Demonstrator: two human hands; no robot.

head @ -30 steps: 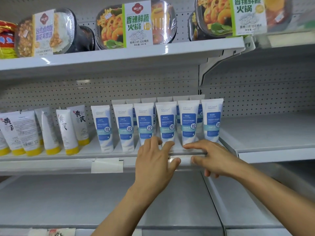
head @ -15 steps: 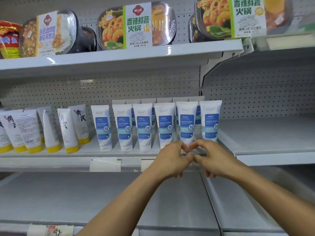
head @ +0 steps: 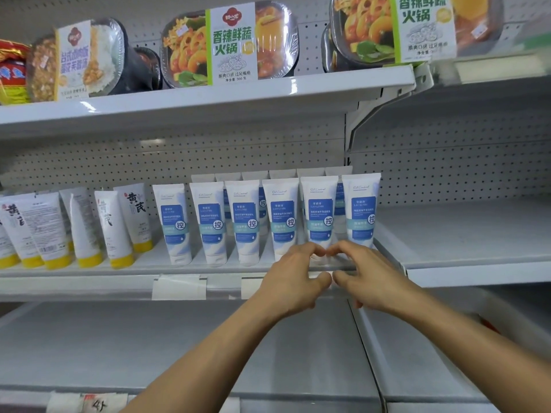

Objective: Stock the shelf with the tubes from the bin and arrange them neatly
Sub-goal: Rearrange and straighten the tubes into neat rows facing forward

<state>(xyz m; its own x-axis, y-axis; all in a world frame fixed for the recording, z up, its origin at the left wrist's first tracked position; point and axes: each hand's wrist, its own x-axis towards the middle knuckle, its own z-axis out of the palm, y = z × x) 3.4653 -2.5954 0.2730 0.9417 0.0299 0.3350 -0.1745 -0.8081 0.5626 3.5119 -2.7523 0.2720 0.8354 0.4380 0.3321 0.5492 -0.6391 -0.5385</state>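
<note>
White pegboard backs the middle shelf, where blue-and-white tubes stand in rows. At the base of the fifth tube from the left, the left hand and right hand meet, fingers curved and index tips nearly touching. Whether they grip it cannot be told.

Up top, boxed meal trays beside a red packet; lower left, yellow-capped white tubes; below, blank paper tags.

On the middle shelf, Oil Control tubes stand in two rows right of the yellow-capped tubes, below the hotpot trays.
</note>
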